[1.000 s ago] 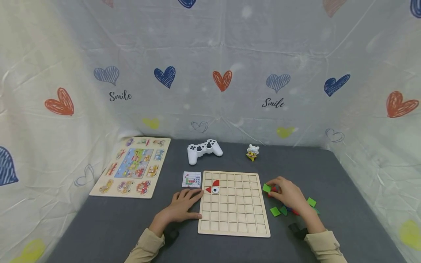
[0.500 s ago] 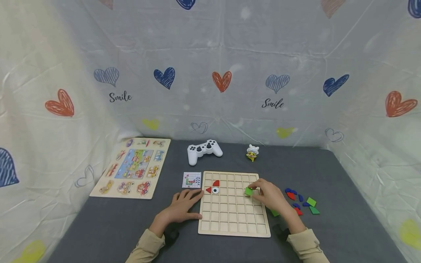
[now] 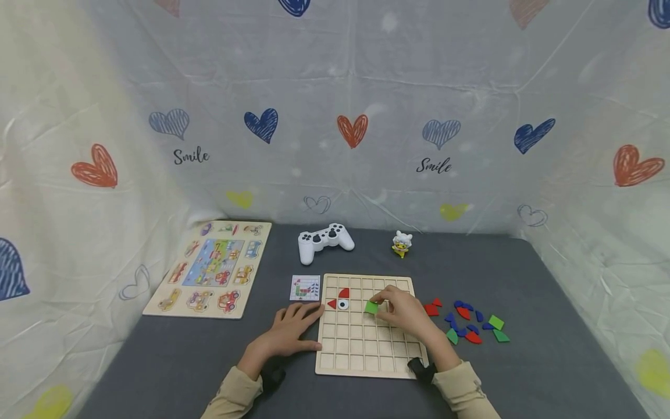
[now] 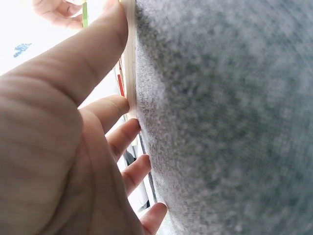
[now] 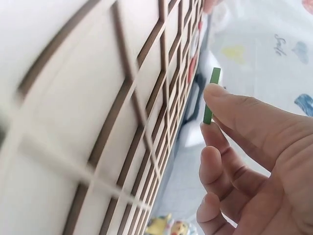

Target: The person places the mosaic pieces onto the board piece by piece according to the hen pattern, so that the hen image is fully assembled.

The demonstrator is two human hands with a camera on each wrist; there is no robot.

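Observation:
My right hand (image 3: 403, 313) pinches a green square tile (image 3: 371, 307) between thumb and fingers, close over the middle of a wooden grid board (image 3: 356, 346). Seen from the right wrist, the tile (image 5: 212, 95) is edge-on and apart from the grid. At the board's left edge my left hand (image 3: 288, 329) rests with spread fingers, thumb and index touching the rim. Two red tiles (image 3: 344, 293) and a white tile with a black dot (image 3: 342, 304) sit in the board's upper left cells. A small printed pattern card (image 3: 305, 287) lies beside the board's upper left corner.
Several loose red, blue and green pieces (image 3: 473, 337) lie right of the board. Behind it are a white game controller (image 3: 325, 240) and a small figurine (image 3: 401, 244). A picture puzzle board (image 3: 209, 267) lies at the left. A heart-print curtain (image 3: 387, 116) surrounds the table.
My right hand has carried the green tile leftward from the loose pieces to over the middle of the board. The left hand has stayed at the board's edge.

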